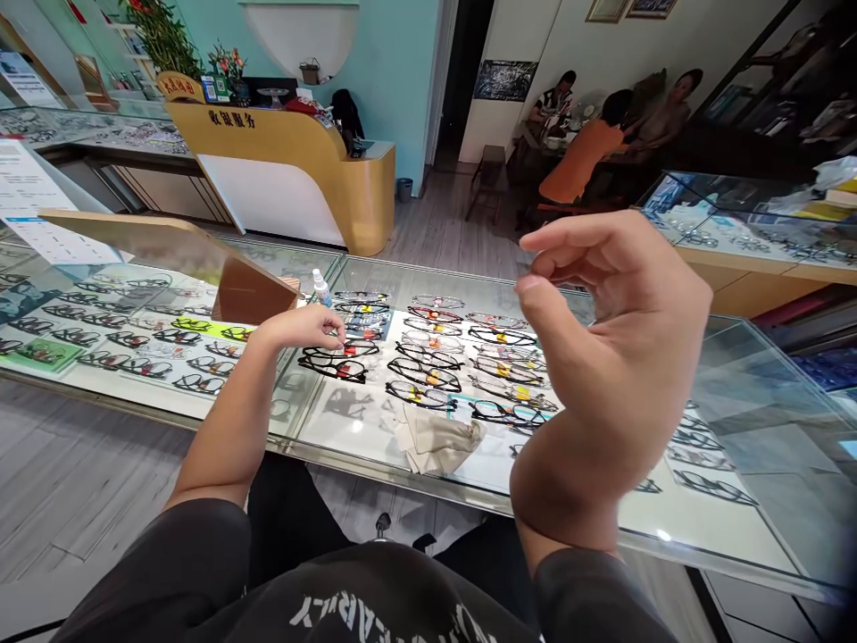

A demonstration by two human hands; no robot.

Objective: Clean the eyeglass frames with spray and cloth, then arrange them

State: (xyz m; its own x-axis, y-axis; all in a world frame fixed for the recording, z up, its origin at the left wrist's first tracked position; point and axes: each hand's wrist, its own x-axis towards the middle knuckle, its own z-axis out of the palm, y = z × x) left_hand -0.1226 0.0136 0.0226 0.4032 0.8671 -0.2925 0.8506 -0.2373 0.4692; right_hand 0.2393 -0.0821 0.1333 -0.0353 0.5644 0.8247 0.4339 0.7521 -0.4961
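My left hand (309, 328) is over the glass counter with its fingers curled in. Its fingertips are close to a pair of black-framed eyeglasses (338, 365) with a red tag; whether they touch it, or what they hold, I cannot make out. Raised high and near the camera is my right hand (622, 313), its fingers bent and the thumb tip apart from the index finger, with nothing visible between them. Rows of eyeglasses (425, 371) lie between the hands. A crumpled beige cloth (438, 439) is near the counter's front edge, and a small spray bottle (321, 288) stands behind my left hand.
A tilted wooden-framed mirror (153, 246) stands left on the glass display counter (375, 460). More eyeglasses (111, 359) fill the left section. Beyond are a yellow reception desk (368, 196), a stool (491, 179) and several people (579, 165) around a table.
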